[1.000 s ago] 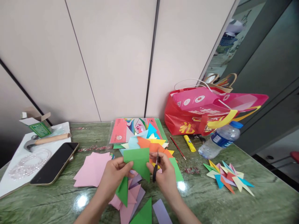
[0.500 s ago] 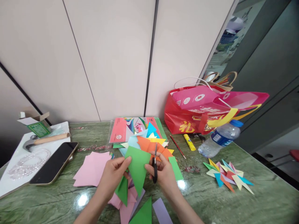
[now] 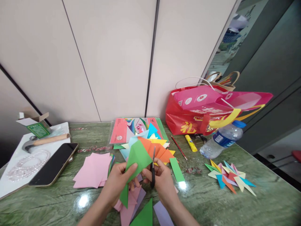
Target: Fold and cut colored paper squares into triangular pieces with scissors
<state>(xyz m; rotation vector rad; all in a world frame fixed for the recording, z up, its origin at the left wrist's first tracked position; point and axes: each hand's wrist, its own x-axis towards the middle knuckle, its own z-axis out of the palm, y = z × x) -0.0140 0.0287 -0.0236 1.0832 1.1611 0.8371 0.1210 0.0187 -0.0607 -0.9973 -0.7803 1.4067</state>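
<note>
A piece of green paper (image 3: 139, 158) is pinched in my left hand (image 3: 121, 179), thumb on its face. My right hand (image 3: 160, 175) is closed on scissors (image 3: 153, 174) with black handles, blades pointing up and away beside the paper's right corner. Its fingertips are close to the paper's lower right edge; whether they touch it I cannot tell. Beneath the hands lie pink folded pieces (image 3: 128, 207), a green triangle (image 3: 144, 215) and a purple strip (image 3: 162, 213). Behind the green paper, folded orange pieces (image 3: 162, 150) and light blue ones are partly hidden.
Left are pink squares (image 3: 92, 169), a phone (image 3: 55, 164), a hammer (image 3: 47, 141) and a small green box (image 3: 37, 127). Right are a glue stick (image 3: 191, 143), a red pencil (image 3: 179, 147), a bottle (image 3: 222, 139), a paper star (image 3: 230, 177) and a red bag (image 3: 188, 113).
The green paper has turned in my left hand, its lower point no longer hanging down between the hands. My right hand has shifted slightly left and down with the scissors.
</note>
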